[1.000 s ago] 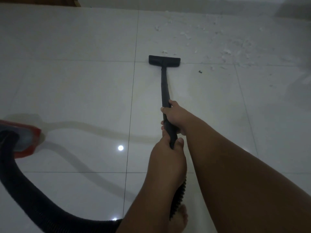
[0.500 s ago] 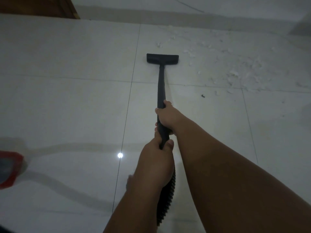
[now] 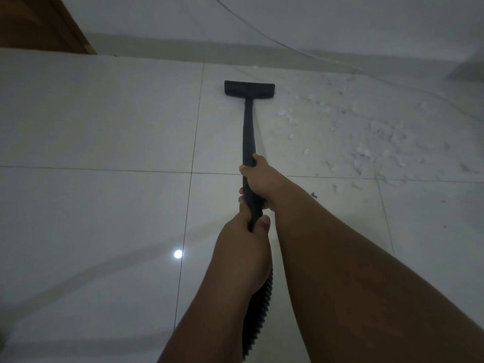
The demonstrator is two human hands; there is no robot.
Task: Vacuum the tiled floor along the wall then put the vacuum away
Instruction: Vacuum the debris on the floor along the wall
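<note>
A: Which was the largest surface in view?
B: The tiled floor, glossy white tiles split by thin dark grout lines, with one small round light reflection left of the arms. It met a pale wall along the far edge, and a brown wooden door edge stood in the upper left corner.

A: What lay on the tiles?
B: White debris, small crumbs and flakes, was scattered across the right-hand tiles near the wall. A thin cord ran slantwise down the wall to the floor on the right (its ends were out of view).

A: Where was the vacuum?
B: Only its front parts showed. The black wand ran straight away from the person to a flat, wide floor nozzle, which rested on the tile close to the wall, just right of a grout line and left of the debris. A ribbed black hose led back from the wand under the left forearm.

A: How did the hands stand?
B: The right hand was wrapped fully round the wand, farther forward. The left hand was closed round the wand's rear end, where the hose began, thumb on the right side (both grips appeared firm). The hands sat just apart on the wand.
</note>
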